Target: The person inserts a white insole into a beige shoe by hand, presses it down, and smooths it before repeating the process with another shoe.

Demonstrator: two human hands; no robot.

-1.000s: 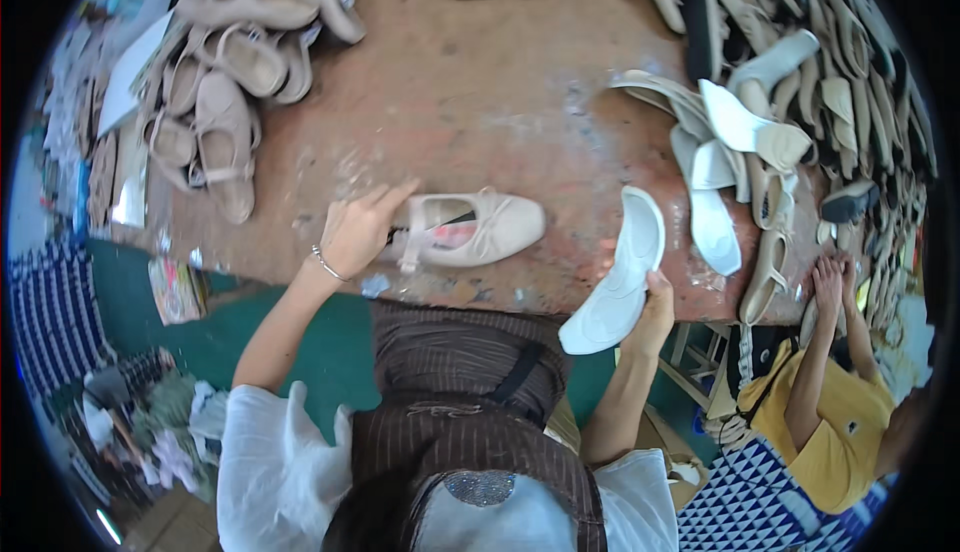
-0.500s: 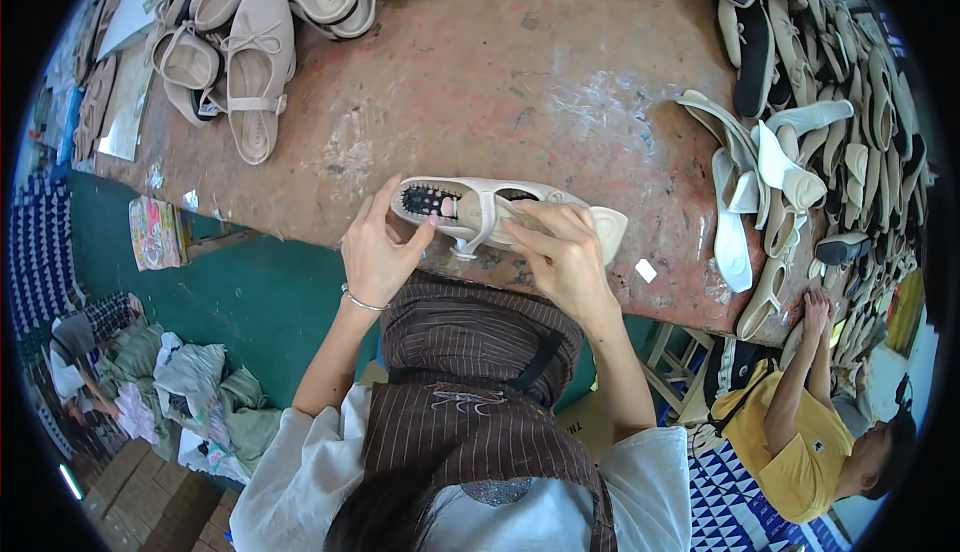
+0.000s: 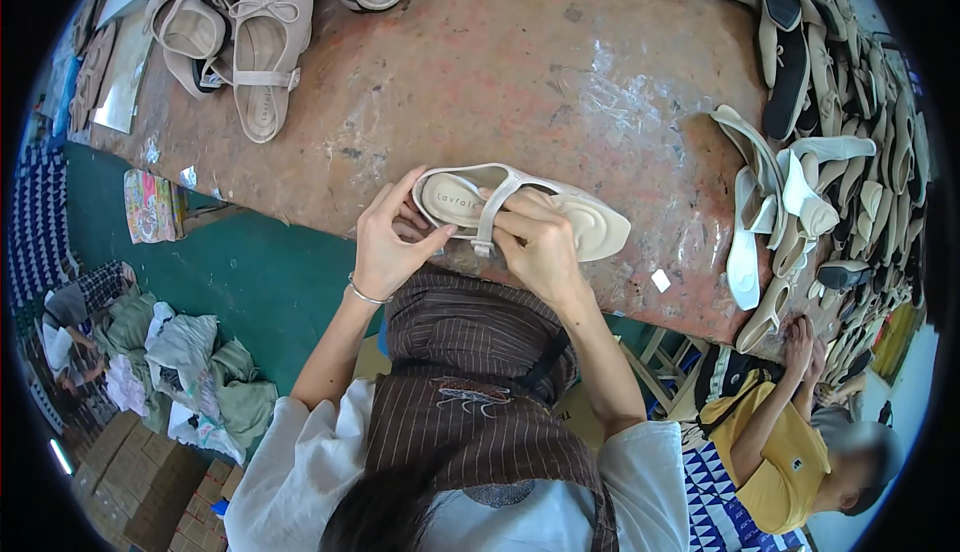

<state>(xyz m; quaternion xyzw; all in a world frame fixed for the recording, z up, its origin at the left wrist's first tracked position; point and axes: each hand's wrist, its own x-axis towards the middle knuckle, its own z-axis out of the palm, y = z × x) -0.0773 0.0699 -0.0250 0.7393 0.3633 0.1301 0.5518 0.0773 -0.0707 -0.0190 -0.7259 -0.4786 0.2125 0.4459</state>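
Observation:
A beige strap shoe (image 3: 490, 220) lies near the table's front edge, its heel to the left and its toe to the right. A pale insole (image 3: 450, 199) with printing lines its heel. My left hand (image 3: 388, 250) grips the heel end, thumb at the near rim and fingers around the back. My right hand (image 3: 540, 252) is closed over the middle of the shoe, its fingers reaching inside beside the strap; the fingertips are partly hidden. A buckle hangs at the strap's near end.
Finished beige shoes (image 3: 265, 52) stand at the back left. White insoles (image 3: 745, 237) and many shoe uppers (image 3: 880, 182) pile up on the right. A small white tag (image 3: 661, 281) lies on the table (image 3: 450, 82). A co-worker in yellow (image 3: 765, 452) works at the right.
The insole now covers the dark, dotted heel bed that showed before. My right fingers have shifted closer to the strap. My left hand still holds the heel.

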